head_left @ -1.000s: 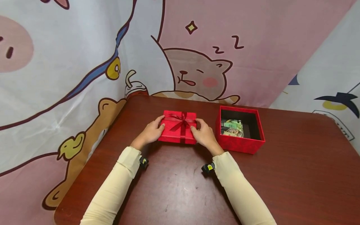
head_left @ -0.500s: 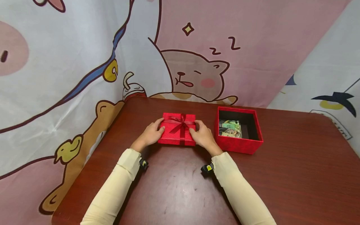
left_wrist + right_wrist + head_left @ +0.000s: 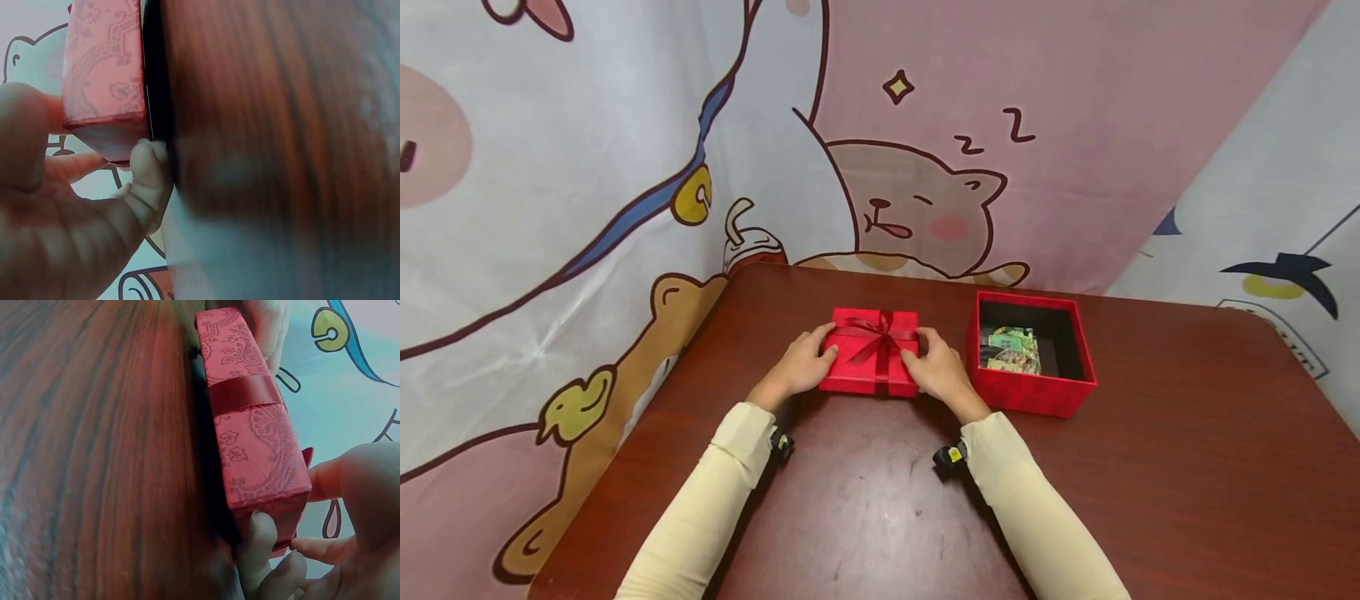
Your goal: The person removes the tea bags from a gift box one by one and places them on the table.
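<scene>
Both arms (image 3: 696, 496) stretch toward twelve o'clock, the left hand (image 3: 801, 365) gripping the red lid (image 3: 867, 367) at its nine, the right hand (image 3: 942, 367) at its three (bow (image 3: 876, 339) uppermost, I notice). The open box (image 3: 1033, 397) stands beside, at three.

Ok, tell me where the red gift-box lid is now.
In the head view, the red gift-box lid is near the centre, gripped between the left hand and right hand, left of the open red box.

The brown tabletop (image 3: 1187, 467) is shining with light; behind it hangs cartoon-printed cloth (image 3: 1075, 125), pink and white.
</scene>
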`<state>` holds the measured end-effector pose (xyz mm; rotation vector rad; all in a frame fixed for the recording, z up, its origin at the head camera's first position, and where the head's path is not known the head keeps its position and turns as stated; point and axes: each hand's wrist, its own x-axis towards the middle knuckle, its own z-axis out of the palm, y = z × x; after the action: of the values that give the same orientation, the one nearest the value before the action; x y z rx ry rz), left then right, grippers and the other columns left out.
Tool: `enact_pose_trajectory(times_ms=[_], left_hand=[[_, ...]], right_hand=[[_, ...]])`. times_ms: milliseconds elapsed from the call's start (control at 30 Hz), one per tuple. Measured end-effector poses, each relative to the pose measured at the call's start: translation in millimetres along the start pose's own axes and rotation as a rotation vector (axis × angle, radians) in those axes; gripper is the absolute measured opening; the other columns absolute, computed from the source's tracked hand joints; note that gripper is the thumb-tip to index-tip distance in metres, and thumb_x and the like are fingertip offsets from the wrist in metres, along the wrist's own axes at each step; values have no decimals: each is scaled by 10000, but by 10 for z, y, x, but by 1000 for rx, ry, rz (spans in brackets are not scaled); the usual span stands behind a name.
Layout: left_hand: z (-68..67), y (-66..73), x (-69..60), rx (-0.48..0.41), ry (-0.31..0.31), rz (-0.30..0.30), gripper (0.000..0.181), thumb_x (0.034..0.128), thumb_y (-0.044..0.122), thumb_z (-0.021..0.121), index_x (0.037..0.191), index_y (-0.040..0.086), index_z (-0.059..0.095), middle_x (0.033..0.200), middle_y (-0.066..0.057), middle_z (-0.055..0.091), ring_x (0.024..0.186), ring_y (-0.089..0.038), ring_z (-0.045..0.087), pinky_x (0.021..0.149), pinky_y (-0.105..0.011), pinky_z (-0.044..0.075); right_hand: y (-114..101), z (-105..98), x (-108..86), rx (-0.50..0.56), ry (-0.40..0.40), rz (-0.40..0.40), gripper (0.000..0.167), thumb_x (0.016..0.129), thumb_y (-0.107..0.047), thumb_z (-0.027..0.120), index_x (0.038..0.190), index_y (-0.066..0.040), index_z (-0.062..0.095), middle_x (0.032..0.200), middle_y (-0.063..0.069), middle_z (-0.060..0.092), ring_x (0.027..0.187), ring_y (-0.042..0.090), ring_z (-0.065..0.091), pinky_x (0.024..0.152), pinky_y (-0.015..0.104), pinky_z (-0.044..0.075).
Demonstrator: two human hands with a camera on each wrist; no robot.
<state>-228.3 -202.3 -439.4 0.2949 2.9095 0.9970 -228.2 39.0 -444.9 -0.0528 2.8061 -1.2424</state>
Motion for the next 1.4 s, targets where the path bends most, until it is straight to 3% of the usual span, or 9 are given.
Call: enact_pose_trajectory(times_ms=[233,400,567,733,867,1100,1400], left_hand=[[6,0,32,24,-2,-2,540,976,179,504,1480,14,407,1296,-269,565,1255,-413,476,1059,-514,366],[40,-2,26,9,7,2,535,960,160,522,1458,-12,427,1292,-266,575,1242,-417,479,1055,-508,369],[90,-38,-3,-33,40,4,522,936,140,560,1426,-12,465,1228,-253,597,1188,-398,497,1007,-505,399],[134,-68,-52,-44,31,-2,529,932,139,576,1426,-12,464,1228,-216,609,1186,-351,493,993,-485,413],[62,-4,-33,-54,58,11,525,932,156,593,1423,13,474,1218,-204,594,1170,-320,499,978,-485,428],[-37,106,-28,-33,78,7,492,941,191,594,1405,56,502,1203,-193,575,1158,-304,521,959,-491,439],[-99,259,-57,-34,90,-6,499,945,236,588,1411,80,500,1192,-155,557,1088,-260,532,909,-479,461]], right_hand=[[-24,-27,-21,0,-8,-9,589,930,-309,595,1453,-92,434,845,107,689,459,140,620,666,341,517],[6,-13,-38,10,-10,-8,591,927,-294,599,1455,-89,430,791,85,668,468,136,622,604,307,509],[38,19,-62,-16,20,-29,582,911,-282,622,1429,-69,464,856,90,669,592,154,636,699,366,517],[78,49,-94,-52,9,-47,578,905,-275,623,1413,-43,476,1041,138,674,915,251,644,867,455,498],[-2,-16,-63,-51,34,-91,583,902,-284,620,1412,-39,478,1182,189,634,1092,336,594,942,508,465],[-102,-121,-76,-68,38,-93,600,915,-311,616,1436,-53,466,1030,152,615,979,295,575,868,493,476],[-191,-209,-125,-64,32,-107,605,918,-310,624,1441,-57,454,995,141,609,893,250,569,780,438,480]])
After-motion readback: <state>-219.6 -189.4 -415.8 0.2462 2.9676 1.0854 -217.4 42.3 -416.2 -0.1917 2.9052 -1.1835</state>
